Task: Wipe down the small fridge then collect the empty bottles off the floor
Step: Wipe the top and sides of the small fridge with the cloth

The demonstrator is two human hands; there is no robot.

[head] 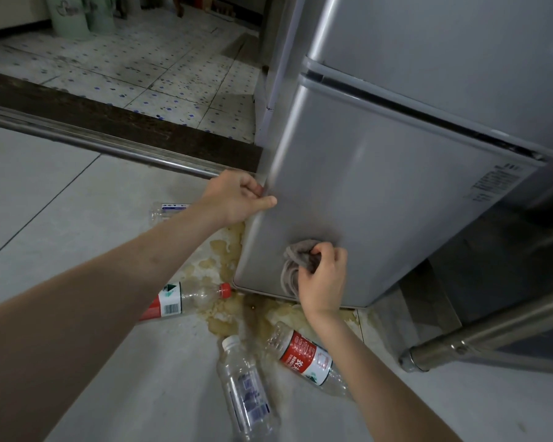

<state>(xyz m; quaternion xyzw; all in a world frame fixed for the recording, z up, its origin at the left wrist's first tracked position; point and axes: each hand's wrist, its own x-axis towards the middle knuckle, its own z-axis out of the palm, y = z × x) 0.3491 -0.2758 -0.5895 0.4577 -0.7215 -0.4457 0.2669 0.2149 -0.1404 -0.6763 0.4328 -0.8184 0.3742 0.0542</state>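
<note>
The small silver fridge [380, 193] stands at the right with two doors. My left hand [237, 197] grips the left edge of its lower door. My right hand [321, 277] holds a bunched grey cloth [296, 261] against the lower door near its bottom edge. Several empty plastic bottles lie on the floor: one with a red cap and red label [186, 299], a clear one with a white cap [245, 387], one with a red label [307, 358] under my right forearm, and one partly hidden behind my left arm [168, 210].
A brownish stain [224, 314] spreads over the grey floor tiles below the fridge. A dark threshold with a metal rail [109, 145] crosses at the left, with speckled tiles beyond it. A metal bar [479, 336] juts in at the lower right.
</note>
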